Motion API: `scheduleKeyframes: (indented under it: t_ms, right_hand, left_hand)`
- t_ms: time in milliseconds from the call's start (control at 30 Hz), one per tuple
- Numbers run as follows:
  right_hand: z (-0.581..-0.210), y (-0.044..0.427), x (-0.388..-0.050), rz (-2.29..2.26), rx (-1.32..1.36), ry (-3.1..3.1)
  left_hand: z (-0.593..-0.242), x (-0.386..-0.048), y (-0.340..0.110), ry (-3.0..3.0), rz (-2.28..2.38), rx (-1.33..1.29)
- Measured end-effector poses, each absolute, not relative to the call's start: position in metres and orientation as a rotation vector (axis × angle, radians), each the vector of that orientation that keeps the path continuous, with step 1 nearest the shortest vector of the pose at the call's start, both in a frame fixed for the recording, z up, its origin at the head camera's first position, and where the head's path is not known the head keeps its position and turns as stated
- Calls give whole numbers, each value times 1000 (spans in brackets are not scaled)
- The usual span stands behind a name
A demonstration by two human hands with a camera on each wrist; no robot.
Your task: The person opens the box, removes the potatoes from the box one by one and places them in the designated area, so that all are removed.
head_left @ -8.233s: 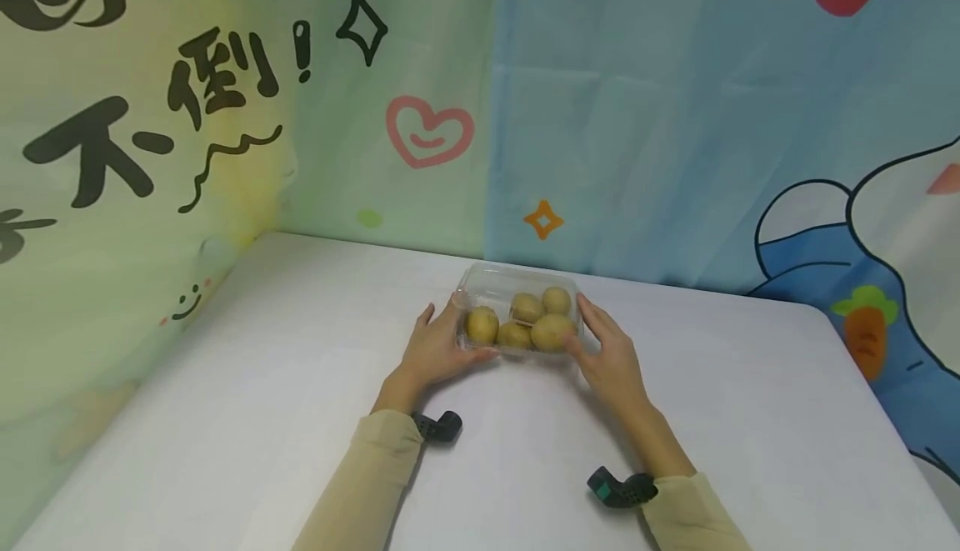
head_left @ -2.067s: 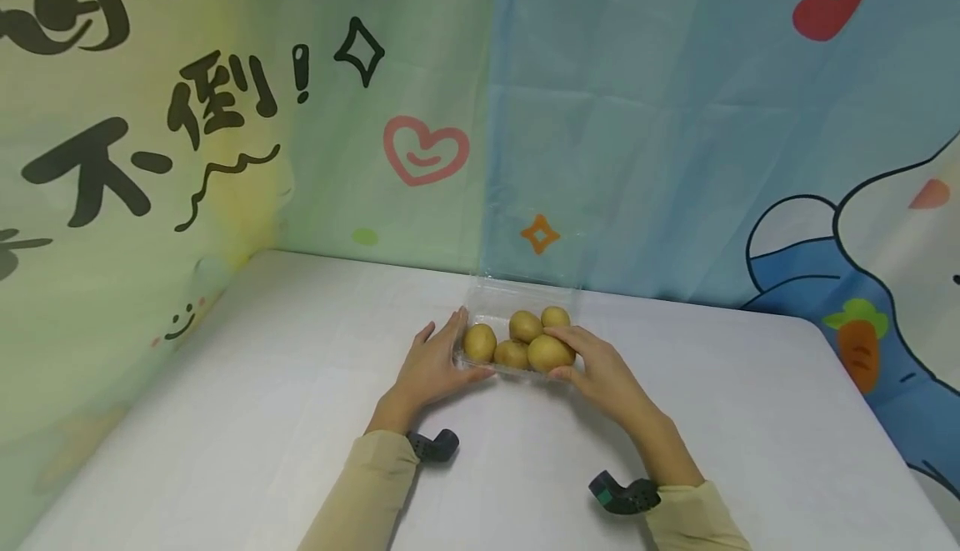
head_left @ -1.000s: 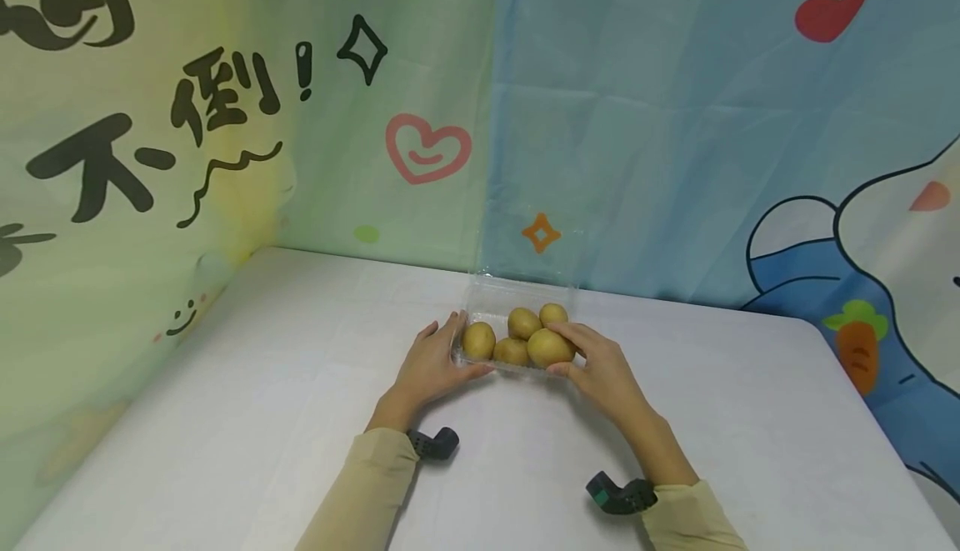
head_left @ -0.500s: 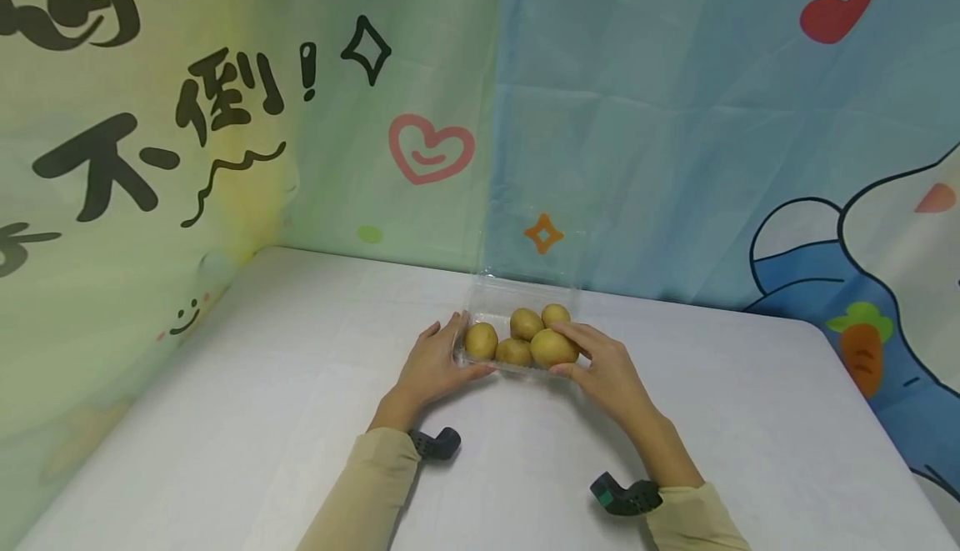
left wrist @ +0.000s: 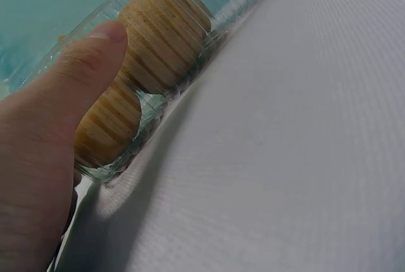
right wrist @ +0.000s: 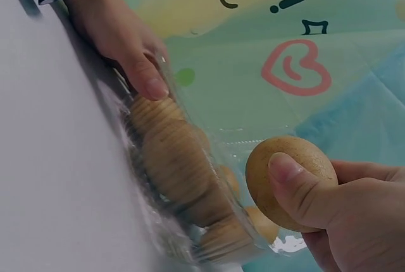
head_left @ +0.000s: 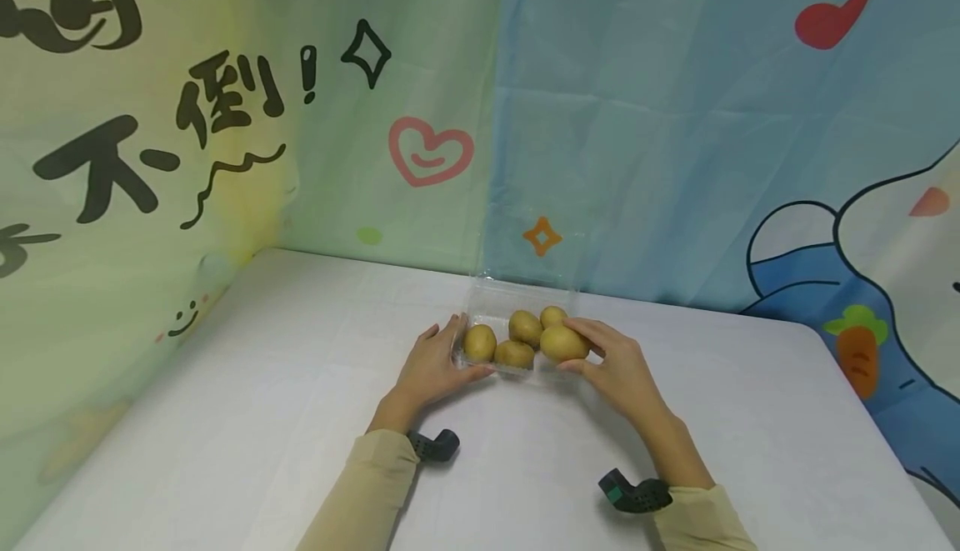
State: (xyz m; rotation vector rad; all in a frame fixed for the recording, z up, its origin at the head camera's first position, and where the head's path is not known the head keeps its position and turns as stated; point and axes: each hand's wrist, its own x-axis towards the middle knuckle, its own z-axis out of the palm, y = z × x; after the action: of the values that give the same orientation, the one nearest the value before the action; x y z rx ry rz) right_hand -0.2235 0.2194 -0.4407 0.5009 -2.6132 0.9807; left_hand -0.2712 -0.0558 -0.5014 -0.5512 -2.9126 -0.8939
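A clear plastic clamshell container holds several potatoes, its see-through lid raised at the back. My left hand grips the container's left end, the thumb along its front wall. In the left wrist view that thumb presses the ribbed wall, with a potato behind it. My right hand pinches a larger potato between thumb and fingers. The right wrist view shows this held potato raised above the container's rim. Inside stay the left potato, the front one and others behind.
The container stands on a white-covered table, near its back edge. A printed cloth backdrop hangs directly behind and along the left side. Dark cameras are strapped to the left wrist and the right wrist.
The lid was closed over the potatoes at first and now stands raised. My right hand has taken the large potato and moved it slightly up and right. My left hand keeps its grip.
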Motion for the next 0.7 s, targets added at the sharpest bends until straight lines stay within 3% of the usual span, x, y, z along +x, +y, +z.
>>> scheduleKeyframes:
  t_ms: [700]
  right_hand:
    - [-438,240,-224,1025,423,-2600]
  left_hand:
    - [-501,-270,-57,-2903,-908,-562]
